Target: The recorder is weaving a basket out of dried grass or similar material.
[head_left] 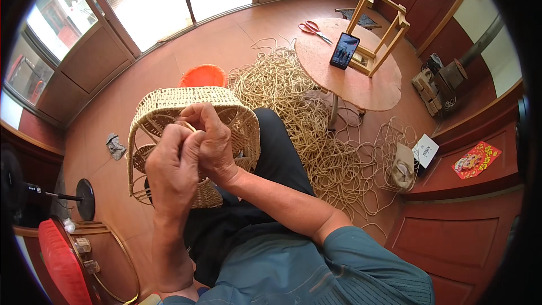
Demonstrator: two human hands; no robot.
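A woven tan basket with open looped sides rests on my lap. In front of it my left hand is closed, the fingertips curled up beside my right hand, and what it holds is hidden. My right hand has its fingers bent in a pinch at a short pale strand, which shows between the two hands. Whether that strand joins the basket I cannot tell.
Loose rope is heaped right of my legs. A round table carries red-handled scissors, a phone and a wooden frame. An orange basin lies behind the basket, a red-seated chair at lower left.
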